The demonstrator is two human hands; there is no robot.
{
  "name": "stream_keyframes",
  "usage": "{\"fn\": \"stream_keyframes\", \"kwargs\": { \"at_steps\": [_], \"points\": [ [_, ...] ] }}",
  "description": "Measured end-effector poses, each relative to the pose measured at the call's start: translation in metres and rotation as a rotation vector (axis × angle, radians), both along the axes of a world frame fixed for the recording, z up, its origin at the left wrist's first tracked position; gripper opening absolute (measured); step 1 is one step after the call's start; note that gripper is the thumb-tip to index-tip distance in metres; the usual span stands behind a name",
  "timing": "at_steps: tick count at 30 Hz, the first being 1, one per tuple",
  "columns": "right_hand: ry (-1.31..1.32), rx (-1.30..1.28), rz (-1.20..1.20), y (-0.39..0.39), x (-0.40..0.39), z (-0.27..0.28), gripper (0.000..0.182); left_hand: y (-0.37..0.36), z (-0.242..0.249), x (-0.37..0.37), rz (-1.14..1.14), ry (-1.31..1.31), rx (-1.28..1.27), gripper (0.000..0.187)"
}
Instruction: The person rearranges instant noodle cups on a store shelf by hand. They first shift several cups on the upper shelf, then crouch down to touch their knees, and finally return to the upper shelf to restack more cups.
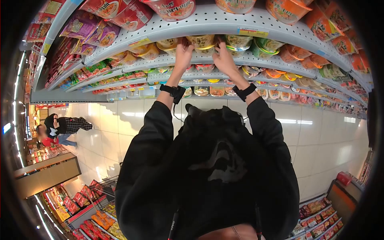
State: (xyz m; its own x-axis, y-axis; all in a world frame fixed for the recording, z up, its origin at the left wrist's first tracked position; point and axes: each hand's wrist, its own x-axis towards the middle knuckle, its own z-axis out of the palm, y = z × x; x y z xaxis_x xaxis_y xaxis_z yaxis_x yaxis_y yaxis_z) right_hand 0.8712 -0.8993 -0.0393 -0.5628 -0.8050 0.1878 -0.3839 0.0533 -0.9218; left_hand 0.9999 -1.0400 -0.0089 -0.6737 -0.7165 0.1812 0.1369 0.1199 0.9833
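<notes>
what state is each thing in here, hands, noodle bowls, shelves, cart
left hand: raised, fingers on a yellow noodle bowl
right hand: raised, fingers on the same bowl
yellow noodle bowl: sealed, sitting on the shelf between both hands
shelf: stocked with rows of noodle bowls
wrist straps: fastened on both wrists
shopping cart: standing by the lower shelves, contents unclear

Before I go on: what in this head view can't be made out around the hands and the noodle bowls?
- Left hand and right hand: fingertips hidden behind the shelf edge and the yellow noodle bowl, so the grip cannot be told.
- Bowl labels: too small and warped by the fisheye lens to read.
- Price tag: print too small.
- Top-row bowls: cut off by the frame edge.
- Other shopper: blurred, distant.
</notes>
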Motion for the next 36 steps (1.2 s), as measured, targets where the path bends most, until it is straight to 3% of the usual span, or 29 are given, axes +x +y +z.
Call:
{"fn": "stream_keyframes", "kwargs": {
  "at_steps": [8, 11, 19, 23, 31, 34, 36],
  "points": [
    [0.033, 0.103, 0.075, 0.004, -0.002, 0.026, 0.085, 0.002, -0.011, -0.005, 0.032, 0.084, -0.012, 0.049],
    [0.152, 0.042, 0.004, -0.002, -0.007, 0.002, 0.086, -0.003, -0.015, -0.003, 0.003, 0.026, -0.045, 0.05],
    [0.056, 0.037, 0.036, 0.001, -0.006, 0.005, 0.087, -0.001, -0.016, -0.002, 0.035, -0.033, 0.003, 0.059],
    [0.14, 0.031, 0.018, -0.003, -0.006, -0.004, 0.085, -0.003, -0.018, -0.004, 0.008, -0.001, -0.015, 0.058],
    [0.064, -0.005, 0.036, 0.004, -0.002, 0.004, 0.08, 0.001, -0.015, 0.0, 0.022, -0.008, 0.004, 0.049],
    [0.117, -0.052, -0.051, 0.012, 0.01, 0.003, 0.066, 0.015, -0.02, 0.009, 0.178, 0.099, -0.008, 0.037],
    [0.166, -0.101, -0.124, 0.021, 0.021, 0.004, 0.059, 0.025, -0.017, 0.026, 0.381, -0.012, -0.259, 0.027]
  ]
}}
